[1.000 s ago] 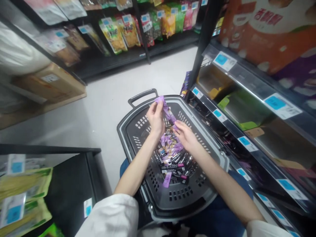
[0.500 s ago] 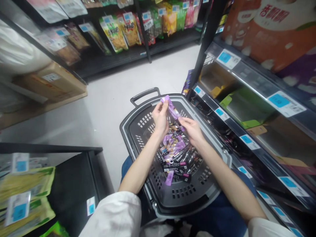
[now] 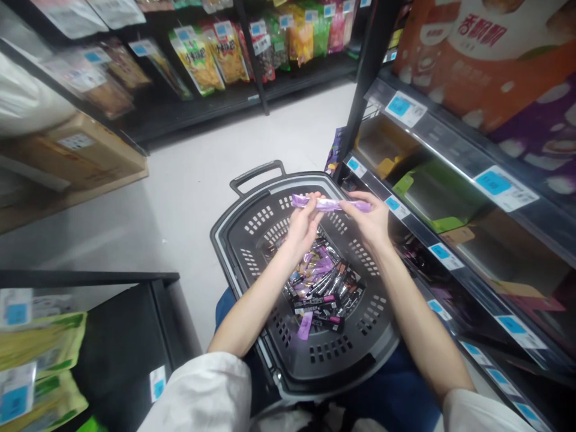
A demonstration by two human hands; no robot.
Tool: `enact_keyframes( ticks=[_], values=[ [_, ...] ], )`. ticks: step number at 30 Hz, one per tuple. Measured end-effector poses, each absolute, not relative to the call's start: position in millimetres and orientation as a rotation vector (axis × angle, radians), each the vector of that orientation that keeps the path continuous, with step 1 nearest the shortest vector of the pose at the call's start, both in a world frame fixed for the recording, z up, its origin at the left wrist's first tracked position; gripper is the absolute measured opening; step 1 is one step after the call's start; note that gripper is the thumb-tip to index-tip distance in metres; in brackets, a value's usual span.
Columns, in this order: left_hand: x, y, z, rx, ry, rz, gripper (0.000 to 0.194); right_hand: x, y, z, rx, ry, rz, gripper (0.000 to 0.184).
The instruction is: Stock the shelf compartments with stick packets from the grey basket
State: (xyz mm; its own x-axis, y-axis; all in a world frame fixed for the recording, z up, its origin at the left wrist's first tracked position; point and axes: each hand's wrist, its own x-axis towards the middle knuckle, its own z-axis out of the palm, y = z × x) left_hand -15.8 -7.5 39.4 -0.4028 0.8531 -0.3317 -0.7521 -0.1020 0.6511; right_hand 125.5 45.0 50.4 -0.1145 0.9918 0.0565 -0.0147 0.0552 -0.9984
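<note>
Over the far part of a black shopping basket (image 3: 245,207), both hands grip one slim purple stick packet (image 3: 330,205). My left hand (image 3: 306,225) pinches it near its left end, thumb on top. Toward the other end, my right hand (image 3: 371,219) has it between thumb and fingers. The packet lies almost level, side to side. Below, inside the basket, is a heap of small purple and black packets (image 3: 317,270), partly hidden by my left forearm. A black packet with a pink end (image 3: 315,301) and a loose purple packet (image 3: 305,326) lie nearest me.
Shelves with price tags and display boxes (image 3: 436,192) run close along the right. Bagged snacks (image 3: 197,60) hang on a black rack at the back. A cardboard box (image 3: 85,153) stands at the left, and a black shelf (image 3: 121,324) with yellow-green bags is near left.
The purple packet has turned from a slant to nearly level. My right hand has moved right and up, and my left hand has come slightly right and lower.
</note>
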Motion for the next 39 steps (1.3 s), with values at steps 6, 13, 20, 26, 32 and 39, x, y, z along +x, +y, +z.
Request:
enact_keyframes(
  ticks=[6, 13, 20, 26, 32, 39],
  values=[
    [-8.0, -11.2, 39.0, 0.266, 0.914, 1.606, 0.02, 126.8, 44.9, 51.0, -1.084, -1.388, 1.203, 0.031],
    [-4.9, -12.6, 37.4, 0.289, 0.966, 1.601, 0.027, 124.0, 43.8, 46.8, -1.067, -1.367, 1.269, 0.024],
    [-3.3, -13.6, 43.9, 0.249, 0.995, 1.616, 0.025, 123.2, 47.4, 39.7, -1.042, -1.318, 1.32, 0.031],
    [-2.4, -12.5, 39.8, 0.247, 0.987, 1.629, 0.019, 121.8, 46.9, 41.0, -1.059, -1.296, 1.358, 0.033],
    [-4.1, -13.4, 34.6, 0.553, 1.098, 1.765, 0.031, 115.6, 43.6, 43.9, -1.14, -1.026, 1.554, 0.055],
    [-14.0, -18.9, 32.0, 1.774, 1.181, 1.82, 0.015, 117.1, 42.0, 49.8, -0.932, -0.9, 1.893, 0.034]
  ],
)
